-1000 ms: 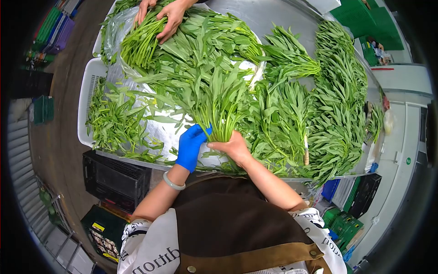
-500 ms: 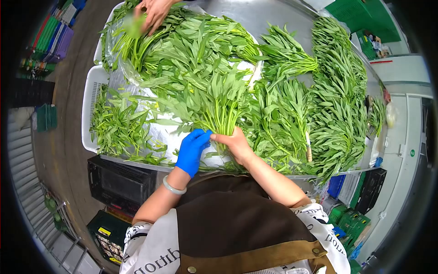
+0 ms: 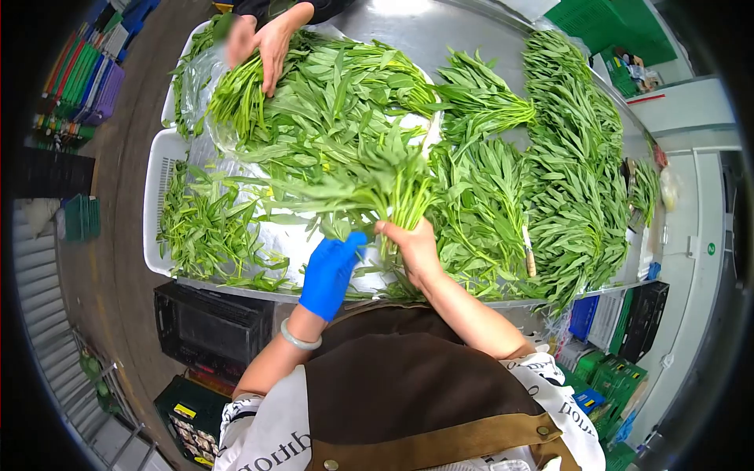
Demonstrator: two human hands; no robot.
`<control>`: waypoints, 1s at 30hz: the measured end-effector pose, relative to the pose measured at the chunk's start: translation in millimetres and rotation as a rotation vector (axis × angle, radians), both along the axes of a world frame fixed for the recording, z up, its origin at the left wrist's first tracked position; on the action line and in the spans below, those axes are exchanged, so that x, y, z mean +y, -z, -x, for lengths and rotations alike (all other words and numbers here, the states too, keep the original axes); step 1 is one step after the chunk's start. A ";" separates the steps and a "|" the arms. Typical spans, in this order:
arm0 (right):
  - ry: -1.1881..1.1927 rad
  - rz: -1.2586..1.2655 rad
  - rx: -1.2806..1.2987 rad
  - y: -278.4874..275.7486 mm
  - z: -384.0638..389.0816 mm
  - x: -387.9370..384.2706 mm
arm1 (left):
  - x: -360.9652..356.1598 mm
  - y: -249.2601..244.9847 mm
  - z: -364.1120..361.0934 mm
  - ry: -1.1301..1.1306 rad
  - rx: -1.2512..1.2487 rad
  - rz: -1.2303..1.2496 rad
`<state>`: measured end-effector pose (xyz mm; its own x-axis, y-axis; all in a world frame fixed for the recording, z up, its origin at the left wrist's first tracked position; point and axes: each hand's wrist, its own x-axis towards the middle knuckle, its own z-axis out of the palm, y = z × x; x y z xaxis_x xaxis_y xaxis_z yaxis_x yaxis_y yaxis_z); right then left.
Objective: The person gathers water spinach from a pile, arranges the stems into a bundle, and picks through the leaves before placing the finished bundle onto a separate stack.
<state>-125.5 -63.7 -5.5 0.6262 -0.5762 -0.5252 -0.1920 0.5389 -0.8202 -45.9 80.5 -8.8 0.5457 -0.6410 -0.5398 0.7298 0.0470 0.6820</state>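
My right hand (image 3: pixel 415 250) is wrapped round the stems of a bunch of water spinach (image 3: pixel 400 192), its leaves fanned out away from me. Just left of the stems is my left hand (image 3: pixel 330 271), in a blue glove, with its fingers drawn together near a low leaf. Whether anything is pinched in them is hidden. More water spinach (image 3: pixel 338 110) lies heaped beyond the bunch. A knife (image 3: pixel 528 255) with a pale handle rests on the greens to the right.
Across the metal table (image 3: pixel 408 27), a co-worker's hands (image 3: pixel 271 47) hold greens. Rows of bunches (image 3: pixel 577 157) line the right side. A white basket (image 3: pixel 157 212) with loose leaves stands left. Black crates (image 3: pixel 208 326) sit below the table edge.
My left hand has come slightly down and away from the stems. The bunch in my right hand has shifted a little right. The co-worker's hands have changed position over the greens.
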 end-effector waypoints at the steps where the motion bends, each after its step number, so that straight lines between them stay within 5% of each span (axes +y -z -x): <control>1: 0.071 0.003 -0.024 5.7 -1.9 -5.6 | 1.7 -9.9 6.0 0.070 -0.099 0.006; 3: 0.221 -0.049 -0.095 9.0 -6.0 -18.4 | 14.8 -16.8 7.0 0.234 -0.196 0.171; 5: 0.216 -0.103 -0.158 6.3 -2.2 -30.4 | 30.2 8.5 -16.4 0.063 0.151 0.674; 7: 0.142 -0.064 -0.243 2.8 3.0 -32.6 | 32.9 -10.4 -22.5 -0.331 0.379 0.763; 8: 0.082 -0.031 -0.260 -1.0 6.9 -30.3 | 24.8 -22.5 -37.0 -0.242 0.320 0.804; 10: -0.031 0.018 -0.271 -7.9 11.9 -23.2 | 17.7 -16.3 -31.4 -0.059 -0.204 0.026; 13: -0.121 0.063 -0.268 -11.8 21.5 -9.8 | 14.7 -3.1 -21.9 0.256 -0.209 -0.070; 17: -0.237 0.028 -0.256 -14.7 35.0 0.6 | -7.6 -14.2 -9.5 0.376 -0.463 -0.134; 20: -0.201 0.065 -0.257 -9.9 41.0 1.5 | -12.7 -44.0 -4.5 0.370 -1.551 -0.350; 21: -0.184 0.077 -0.235 -14.9 42.0 1.4 | -16.0 -40.6 -3.9 0.153 -1.626 -0.248; 25: -0.256 0.169 -0.212 -3.4 45.7 2.4 | -31.8 -50.8 0.5 0.226 -0.732 -0.166; 30: -0.248 0.331 -0.152 -9.1 43.1 5.1 | -37.9 -41.7 2.6 0.276 -0.322 -0.199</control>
<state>-168.5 -58.6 3.6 0.8226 -0.5207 -0.2286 -0.1460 0.1951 -0.9699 -48.5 42.7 32.9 0.5293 -0.6866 -0.4984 0.4469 -0.2738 0.8517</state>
